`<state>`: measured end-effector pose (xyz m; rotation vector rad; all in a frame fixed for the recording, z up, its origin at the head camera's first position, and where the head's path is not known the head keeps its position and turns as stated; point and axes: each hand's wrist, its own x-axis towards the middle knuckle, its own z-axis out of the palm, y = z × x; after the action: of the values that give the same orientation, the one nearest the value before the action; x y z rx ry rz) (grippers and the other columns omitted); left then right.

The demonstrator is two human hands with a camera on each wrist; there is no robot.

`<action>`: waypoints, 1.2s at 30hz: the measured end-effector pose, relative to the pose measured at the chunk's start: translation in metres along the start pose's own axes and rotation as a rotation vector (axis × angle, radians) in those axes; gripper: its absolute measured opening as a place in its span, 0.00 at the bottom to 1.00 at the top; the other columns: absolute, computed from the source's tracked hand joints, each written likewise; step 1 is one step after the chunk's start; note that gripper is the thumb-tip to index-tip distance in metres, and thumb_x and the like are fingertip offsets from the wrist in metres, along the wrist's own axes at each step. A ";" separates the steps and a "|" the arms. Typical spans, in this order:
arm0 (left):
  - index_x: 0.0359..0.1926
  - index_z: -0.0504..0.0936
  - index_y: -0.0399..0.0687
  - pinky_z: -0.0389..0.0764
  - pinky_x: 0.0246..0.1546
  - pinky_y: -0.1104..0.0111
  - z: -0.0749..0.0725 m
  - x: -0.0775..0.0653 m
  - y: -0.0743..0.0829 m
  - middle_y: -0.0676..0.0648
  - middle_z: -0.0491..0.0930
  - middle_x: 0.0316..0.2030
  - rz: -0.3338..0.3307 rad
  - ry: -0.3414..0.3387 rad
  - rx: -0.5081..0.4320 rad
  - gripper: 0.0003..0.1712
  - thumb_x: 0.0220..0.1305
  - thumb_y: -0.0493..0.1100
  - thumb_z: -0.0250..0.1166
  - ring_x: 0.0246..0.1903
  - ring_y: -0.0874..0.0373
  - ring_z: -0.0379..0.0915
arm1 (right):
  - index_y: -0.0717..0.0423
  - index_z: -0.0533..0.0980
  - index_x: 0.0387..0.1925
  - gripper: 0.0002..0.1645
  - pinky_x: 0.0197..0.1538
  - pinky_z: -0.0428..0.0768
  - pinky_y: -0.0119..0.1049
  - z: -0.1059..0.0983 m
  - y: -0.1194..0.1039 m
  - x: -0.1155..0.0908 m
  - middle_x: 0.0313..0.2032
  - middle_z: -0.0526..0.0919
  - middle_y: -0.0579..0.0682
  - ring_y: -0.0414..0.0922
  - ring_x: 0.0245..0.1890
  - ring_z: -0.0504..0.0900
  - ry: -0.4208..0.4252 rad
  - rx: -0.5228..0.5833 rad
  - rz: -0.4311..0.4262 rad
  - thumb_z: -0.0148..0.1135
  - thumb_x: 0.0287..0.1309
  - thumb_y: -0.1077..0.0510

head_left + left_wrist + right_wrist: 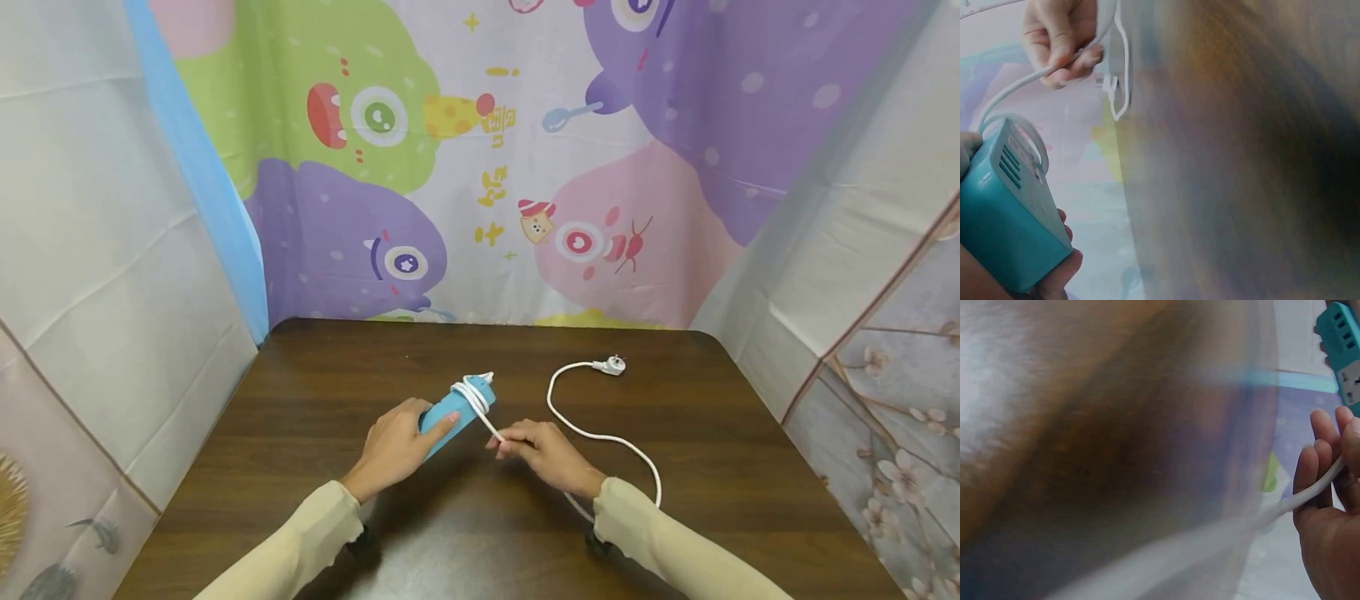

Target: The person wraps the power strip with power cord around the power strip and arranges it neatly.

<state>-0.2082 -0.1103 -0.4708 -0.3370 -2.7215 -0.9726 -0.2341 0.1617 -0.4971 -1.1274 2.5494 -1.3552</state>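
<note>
My left hand (392, 446) grips a blue power strip (442, 423), thumb across its top, tilted with its far end to the right. White cord (474, 397) is wound around that far end. A length of the cord runs taut from there to my right hand (551, 454), which pinches it between thumb and fingers. In the left wrist view, slots show on the end of the power strip (1013, 206). Socket holes are visible on its face in the right wrist view, where the cord (1310, 490) crosses the right palm.
Beyond the right hand, the loose cord (615, 439) curves over the brown wooden table (337, 358) to a white plug (611, 365) near the back right. A cartoon-printed curtain (487, 292) hangs behind the table's far edge, with pale cloth walls on both sides.
</note>
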 end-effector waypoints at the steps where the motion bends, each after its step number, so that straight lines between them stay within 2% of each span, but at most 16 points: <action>1: 0.50 0.85 0.44 0.77 0.33 0.58 -0.001 0.000 0.001 0.52 0.82 0.39 0.007 0.001 -0.010 0.35 0.68 0.71 0.61 0.33 0.60 0.76 | 0.50 0.87 0.47 0.11 0.45 0.81 0.35 0.001 0.002 0.000 0.36 0.88 0.42 0.42 0.40 0.83 -0.005 0.008 0.001 0.62 0.70 0.60; 5: 0.49 0.85 0.45 0.78 0.34 0.59 -0.004 -0.002 0.006 0.52 0.83 0.40 0.049 -0.023 -0.031 0.32 0.68 0.69 0.63 0.33 0.61 0.76 | 0.52 0.88 0.48 0.11 0.45 0.82 0.35 0.003 0.005 -0.001 0.37 0.89 0.42 0.42 0.40 0.83 -0.023 0.020 -0.001 0.62 0.70 0.61; 12: 0.50 0.85 0.46 0.78 0.36 0.60 -0.003 -0.003 0.008 0.53 0.84 0.41 0.085 -0.075 -0.072 0.32 0.68 0.70 0.63 0.35 0.61 0.77 | 0.55 0.89 0.44 0.09 0.46 0.81 0.34 0.000 0.005 0.005 0.40 0.90 0.42 0.37 0.42 0.84 -0.031 -0.070 -0.055 0.66 0.67 0.62; 18: 0.50 0.85 0.49 0.78 0.38 0.62 -0.003 -0.002 0.008 0.57 0.83 0.42 0.163 -0.147 -0.095 0.31 0.69 0.69 0.61 0.36 0.64 0.76 | 0.58 0.89 0.42 0.08 0.47 0.83 0.32 -0.002 0.007 0.007 0.39 0.90 0.44 0.37 0.42 0.87 -0.050 -0.046 -0.093 0.67 0.65 0.64; 23: 0.52 0.84 0.46 0.78 0.36 0.64 -0.004 -0.002 0.007 0.56 0.83 0.42 0.200 -0.191 -0.111 0.31 0.70 0.68 0.61 0.35 0.64 0.76 | 0.52 0.90 0.38 0.05 0.45 0.82 0.32 -0.003 0.010 0.008 0.37 0.90 0.39 0.34 0.41 0.86 -0.054 -0.109 -0.094 0.70 0.62 0.60; 27: 0.52 0.84 0.47 0.77 0.36 0.65 -0.004 -0.003 0.007 0.56 0.83 0.41 0.219 -0.229 -0.137 0.30 0.70 0.67 0.62 0.34 0.64 0.75 | 0.52 0.90 0.39 0.06 0.45 0.82 0.32 -0.002 0.010 0.009 0.37 0.90 0.40 0.33 0.41 0.85 -0.055 -0.138 -0.088 0.73 0.58 0.58; 29: 0.52 0.85 0.47 0.77 0.36 0.65 -0.004 -0.004 0.007 0.56 0.82 0.41 0.234 -0.244 -0.144 0.29 0.71 0.66 0.62 0.34 0.64 0.75 | 0.54 0.89 0.40 0.09 0.47 0.82 0.33 -0.001 0.009 0.010 0.39 0.90 0.42 0.34 0.42 0.85 -0.048 -0.145 -0.082 0.75 0.56 0.59; 36: 0.50 0.86 0.49 0.78 0.38 0.66 -0.004 -0.004 0.004 0.58 0.83 0.40 0.288 -0.253 -0.132 0.28 0.69 0.66 0.64 0.34 0.66 0.76 | 0.56 0.87 0.32 0.09 0.39 0.81 0.32 -0.004 0.006 0.009 0.34 0.89 0.46 0.31 0.34 0.80 -0.029 -0.204 -0.085 0.74 0.51 0.71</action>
<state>-0.2027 -0.1099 -0.4665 -0.9062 -2.7217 -1.0901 -0.2458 0.1610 -0.4963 -1.2902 2.6970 -1.1048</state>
